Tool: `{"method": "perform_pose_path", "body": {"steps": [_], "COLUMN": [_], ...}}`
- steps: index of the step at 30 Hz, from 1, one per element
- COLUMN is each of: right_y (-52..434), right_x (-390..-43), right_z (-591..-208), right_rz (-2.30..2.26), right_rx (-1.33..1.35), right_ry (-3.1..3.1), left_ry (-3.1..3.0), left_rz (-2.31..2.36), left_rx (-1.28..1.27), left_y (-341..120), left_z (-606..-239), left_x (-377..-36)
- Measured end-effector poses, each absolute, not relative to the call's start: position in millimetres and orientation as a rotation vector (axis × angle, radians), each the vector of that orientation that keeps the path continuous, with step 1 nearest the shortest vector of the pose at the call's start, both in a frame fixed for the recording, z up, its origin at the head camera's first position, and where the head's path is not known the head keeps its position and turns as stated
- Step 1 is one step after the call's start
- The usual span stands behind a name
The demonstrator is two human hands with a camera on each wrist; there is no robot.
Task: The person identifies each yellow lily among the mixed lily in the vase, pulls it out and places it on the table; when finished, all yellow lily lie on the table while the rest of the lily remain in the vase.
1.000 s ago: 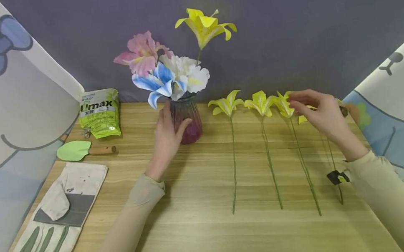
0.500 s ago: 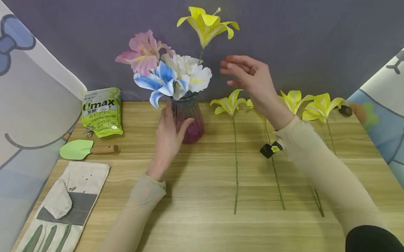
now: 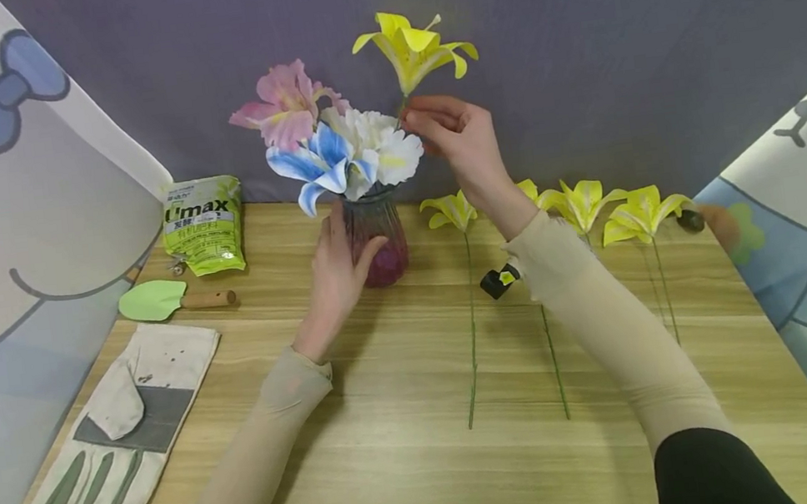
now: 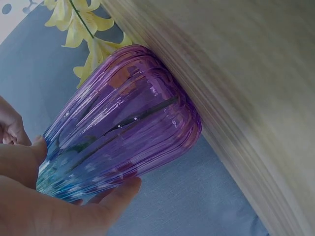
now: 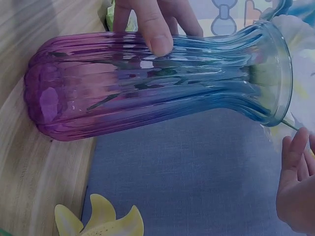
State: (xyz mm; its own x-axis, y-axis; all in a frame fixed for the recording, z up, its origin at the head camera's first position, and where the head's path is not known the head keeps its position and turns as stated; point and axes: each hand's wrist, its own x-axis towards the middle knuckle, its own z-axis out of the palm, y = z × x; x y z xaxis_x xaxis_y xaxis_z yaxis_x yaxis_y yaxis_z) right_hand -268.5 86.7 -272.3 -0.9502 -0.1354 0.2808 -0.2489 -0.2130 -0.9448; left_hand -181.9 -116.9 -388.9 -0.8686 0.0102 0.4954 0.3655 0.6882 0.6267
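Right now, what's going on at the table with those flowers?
A person is arranging artificial flowers. The left hand grips the purple glass vase, which stands upright on the wooden table. The right hand pinches the stem just under the tall yellow lily that stands in the vase beside pink, blue and white blooms. Four more yellow lilies lie in a row on the table to the right of the vase.

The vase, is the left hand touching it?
Touching. The left wrist view shows the left hand curled round the vase, thumb and fingers against the glass; the right wrist view shows a fingertip pressed on it.
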Motion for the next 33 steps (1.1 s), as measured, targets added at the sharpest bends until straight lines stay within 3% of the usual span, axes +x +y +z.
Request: {"method": "perform_pose_path", "body": {"steps": [33], "right_y": [72.2], "right_x": [-258.5], "right_z": [-226.0], "right_rz": [2.121], "right_rx": [0.574], "right_ry": [-1.724], "left_ry": [-2.441], "left_rz": [-1.050], "left_rx": [-0.307], "left_y": [-119.4], "left_z": [-386.4], "left_x": [-184.7]}}
